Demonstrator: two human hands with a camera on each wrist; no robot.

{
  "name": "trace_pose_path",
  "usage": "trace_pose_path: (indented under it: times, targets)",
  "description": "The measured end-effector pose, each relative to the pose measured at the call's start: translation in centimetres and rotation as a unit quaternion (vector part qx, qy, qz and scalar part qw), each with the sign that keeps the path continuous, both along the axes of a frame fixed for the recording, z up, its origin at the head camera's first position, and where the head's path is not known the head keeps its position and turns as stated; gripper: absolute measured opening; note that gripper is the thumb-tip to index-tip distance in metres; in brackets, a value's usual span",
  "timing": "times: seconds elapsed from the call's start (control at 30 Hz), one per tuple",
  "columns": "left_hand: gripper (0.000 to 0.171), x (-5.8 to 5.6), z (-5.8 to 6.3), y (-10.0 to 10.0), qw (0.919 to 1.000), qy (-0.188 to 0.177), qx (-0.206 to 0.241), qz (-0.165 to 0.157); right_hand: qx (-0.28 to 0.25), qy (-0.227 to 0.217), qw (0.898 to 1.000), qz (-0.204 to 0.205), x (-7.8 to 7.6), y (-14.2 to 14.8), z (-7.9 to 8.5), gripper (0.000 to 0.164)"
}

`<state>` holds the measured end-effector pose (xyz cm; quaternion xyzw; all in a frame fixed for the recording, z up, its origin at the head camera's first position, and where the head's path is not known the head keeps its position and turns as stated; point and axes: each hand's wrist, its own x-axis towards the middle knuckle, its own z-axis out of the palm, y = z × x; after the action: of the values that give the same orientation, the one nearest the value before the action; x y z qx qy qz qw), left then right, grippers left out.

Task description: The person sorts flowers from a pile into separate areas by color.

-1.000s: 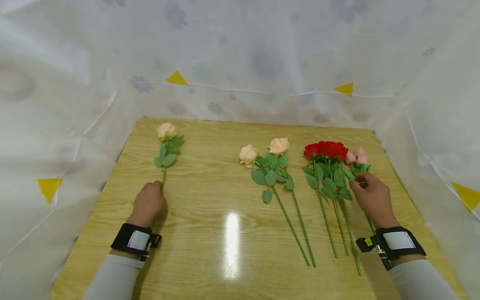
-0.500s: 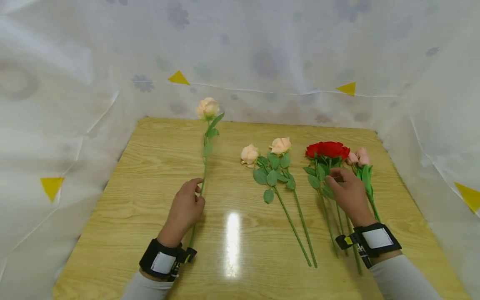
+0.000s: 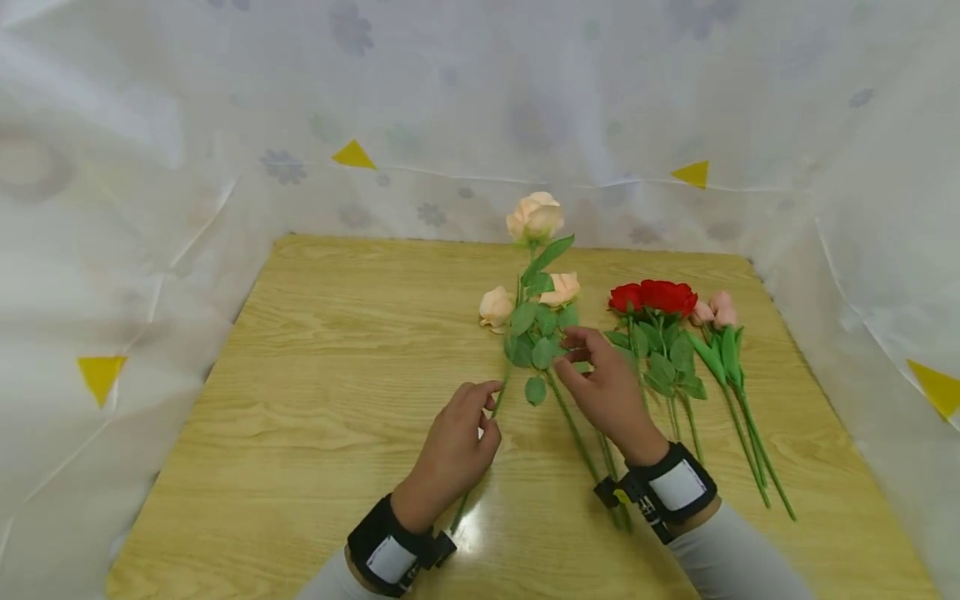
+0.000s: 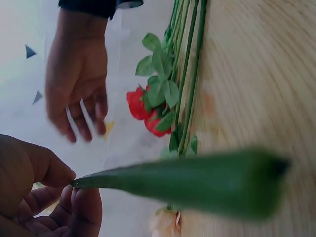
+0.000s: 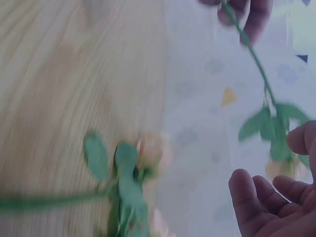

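Note:
My left hand (image 3: 453,446) pinches the green stem of a peach rose (image 3: 535,218), whose bloom is raised past the table's back edge. In the left wrist view, the stem's thick cut end (image 4: 212,185) points at the camera, with thumb and fingertips on its thinner part. My right hand (image 3: 609,392) holds nothing; its fingers are loosely bent beside the rose leaves. In the right wrist view, this hand (image 5: 276,205) is close to the held rose's leaves (image 5: 269,123). Two more peach roses (image 3: 496,308) lie beneath, partly covered by the raised one and my right hand.
Red roses (image 3: 663,297) lie to the right on the wooden table (image 3: 315,358). Pink tulips (image 3: 723,312) lie beyond them at the right. A pale flowered sheet (image 3: 465,100) with yellow triangles (image 3: 354,156) encloses the table at the back and sides.
My left hand has lifted the peach rose off the left side and carried it right, over the two lying roses. My right hand has moved left from the tulips, past the red roses.

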<state>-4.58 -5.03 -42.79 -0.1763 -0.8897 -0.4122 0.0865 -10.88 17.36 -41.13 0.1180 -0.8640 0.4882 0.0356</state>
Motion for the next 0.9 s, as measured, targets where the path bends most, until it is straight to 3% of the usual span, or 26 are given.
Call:
trace_pose_path:
  times: [0.1,0.2,0.4,0.7,0.9]
  targets:
    - [0.040,0.0,0.0,0.5,0.9999,-0.011,-0.005,-0.006,-0.083,-0.040,0.996,0.004,0.0,-2.4,-0.1,0.048]
    - [0.040,0.0,-0.1,0.9,0.9997,-0.019,-0.006,-0.014,-0.166,-0.063,0.984,-0.006,0.0,-4.3,-0.4,0.046]
    - [0.042,0.4,-0.4,1.5,0.9993,-0.023,-0.006,-0.027,-0.222,-0.052,0.973,-0.022,0.2,-5.6,-0.6,0.035]
    - [0.043,0.5,-0.7,1.5,0.9992,-0.026,0.001,-0.031,-0.211,-0.054,0.976,-0.032,0.3,-5.3,-0.6,0.032]
    - [0.041,0.1,-0.8,0.2,0.9990,-0.038,-0.003,-0.025,-0.120,-0.050,0.990,-0.044,-1.1,-3.1,-0.6,0.034]
